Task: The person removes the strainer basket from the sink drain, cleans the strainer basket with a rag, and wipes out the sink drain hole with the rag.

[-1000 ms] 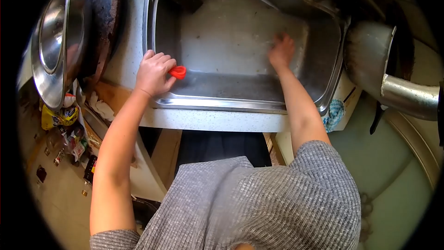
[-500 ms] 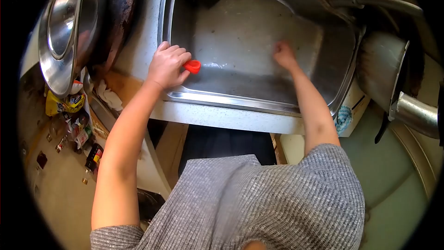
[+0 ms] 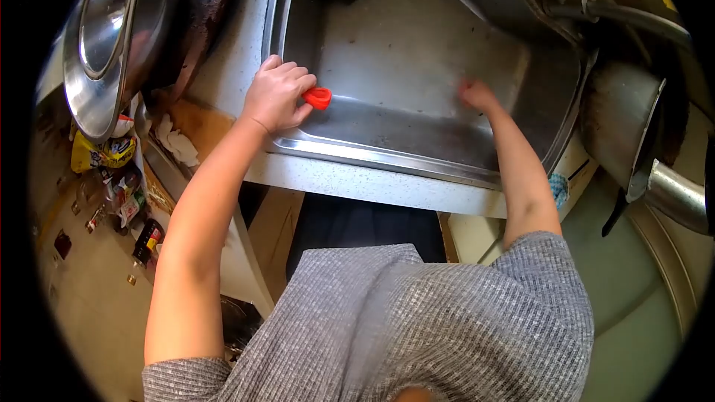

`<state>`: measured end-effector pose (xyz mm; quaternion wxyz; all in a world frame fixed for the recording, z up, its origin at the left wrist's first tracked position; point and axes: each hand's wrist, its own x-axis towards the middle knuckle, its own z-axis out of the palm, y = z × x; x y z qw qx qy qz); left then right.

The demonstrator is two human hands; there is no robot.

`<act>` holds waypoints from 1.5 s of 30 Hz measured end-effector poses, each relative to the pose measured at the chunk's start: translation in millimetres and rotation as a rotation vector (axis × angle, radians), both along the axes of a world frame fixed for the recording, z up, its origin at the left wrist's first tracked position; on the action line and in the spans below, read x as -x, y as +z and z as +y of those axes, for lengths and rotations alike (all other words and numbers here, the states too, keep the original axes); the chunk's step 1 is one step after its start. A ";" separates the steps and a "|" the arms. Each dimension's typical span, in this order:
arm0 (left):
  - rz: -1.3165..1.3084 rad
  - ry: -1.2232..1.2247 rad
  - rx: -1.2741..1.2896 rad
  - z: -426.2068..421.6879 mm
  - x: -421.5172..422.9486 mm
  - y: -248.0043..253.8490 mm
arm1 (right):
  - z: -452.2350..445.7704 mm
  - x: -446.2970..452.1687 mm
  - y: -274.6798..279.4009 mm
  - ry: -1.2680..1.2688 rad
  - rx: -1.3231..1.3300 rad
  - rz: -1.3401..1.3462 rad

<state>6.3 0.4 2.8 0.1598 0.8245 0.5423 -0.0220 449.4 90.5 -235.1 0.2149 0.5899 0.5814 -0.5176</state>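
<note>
My left hand (image 3: pixel 281 94) is closed around a red object (image 3: pixel 319 97), whose looped end sticks out on the right, at the left front corner of the metal sink (image 3: pixel 395 156). Inside the sink, toward its right side, my right hand (image 3: pixel 477 95) is low over the bottom. Its fingers look curled but are smeared by motion, and anything in them cannot be made out. A thin film of water and small dark specks show on the sink bottom.
Metal bowls (image 3: pixel 97 104) and a dark round board (image 3: pixel 205 22) stand at the left. A faucet (image 3: pixel 633 18) is at the upper right, above a pot (image 3: pixel 618 115). A blue cloth (image 3: pixel 558 189) hangs by the right front corner. Packages (image 3: pixel 104 152) lie lower left.
The view has shifted, so the sink appears farther right. My right hand has moved nearer the sink's front, its fingers more curled than at first. My left hand keeps hold of the red object.
</note>
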 end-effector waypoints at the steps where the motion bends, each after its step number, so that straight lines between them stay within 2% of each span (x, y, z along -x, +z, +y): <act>1: -0.002 -0.002 0.001 1.1 -0.5 0.1 | -5.1 -2.7 4.6 0.293 -0.100 -0.140; 2: -0.003 -0.002 0.003 1.8 -0.9 1.4 | -11.8 -5.3 10.0 0.588 -0.198 -0.279; 5: -0.028 0.007 0.018 0.6 0.8 1.2 | -28.5 -1.7 44.3 0.363 -0.277 -0.250; 8: -0.023 0.006 0.019 0.1 1.0 0.1 | -24.1 1.2 51.4 0.324 -0.236 -0.306; 11: 0.008 0.004 0.017 1.5 -0.4 0.9 | -21.5 22.9 84.3 0.365 -0.267 -0.344; 14: 0.002 0.005 0.019 1.4 0.1 0.9 | -13.1 25.4 79.8 0.365 -0.131 -0.356; 20: -0.019 0.003 0.015 0.1 1.0 -1.1 | -20.8 30.7 52.5 0.243 -0.381 -0.237; 23: -0.009 0.001 0.026 -0.4 1.8 -2.4 | -16.2 63.2 64.9 0.123 -0.581 -0.170; 26: 0.003 -0.002 0.027 0.2 1.4 -2.6 | 1.4 74.1 55.3 -0.004 -0.365 -0.162; 29: -0.026 0.001 0.006 -1.6 2.0 -4.5 | -7.2 46.8 20.9 0.120 -0.553 0.052; 32: -0.031 0.005 0.018 -0.4 4.3 -3.5 | -15.0 42.0 49.4 0.356 -0.333 -0.036; 35: -0.016 0.007 0.033 -0.4 2.7 -3.7 | -28.2 57.8 39.6 0.295 -0.413 -0.191; 38: -0.010 0.009 0.007 -0.8 1.0 -2.6 | -18.7 76.8 28.6 0.083 -0.490 -0.176; 41: -0.008 0.005 -0.005 -0.3 0.7 -2.0 | -3.3 64.5 15.1 -0.100 -0.419 -0.090; 44: -0.001 0.014 0.009 -0.5 0.7 -1.1 | -14.5 48.8 26.1 0.171 -0.438 0.062; 45: 0.003 0.018 0.015 -0.4 0.6 -0.9 | -17.6 49.1 34.0 0.217 -0.432 0.006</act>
